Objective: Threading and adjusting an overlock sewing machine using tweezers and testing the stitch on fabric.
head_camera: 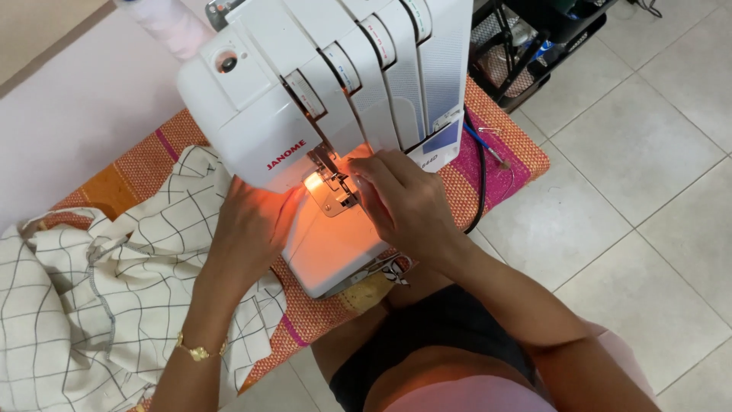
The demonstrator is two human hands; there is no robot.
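Observation:
A white overlock sewing machine (335,69) stands on a table under an orange and pink woven cloth (503,152). Its lamp lights the metal presser foot (335,191) and the bed below. My left hand (248,233) lies flat on the cream checked fabric (114,282) just left of the foot, fingers spread, pressing it down. My right hand (404,202) rests on the machine bed right of the foot, fingertips touching the foot area. Whether those fingers pinch anything there is hidden. A gold bracelet (200,351) circles my left wrist.
The checked fabric is piled over the table's left side. A black power cord (480,183) runs along the machine's right. A pink thread cone (171,23) stands behind it. A black wire rack (526,46) sits on the tiled floor (640,191) at the back right.

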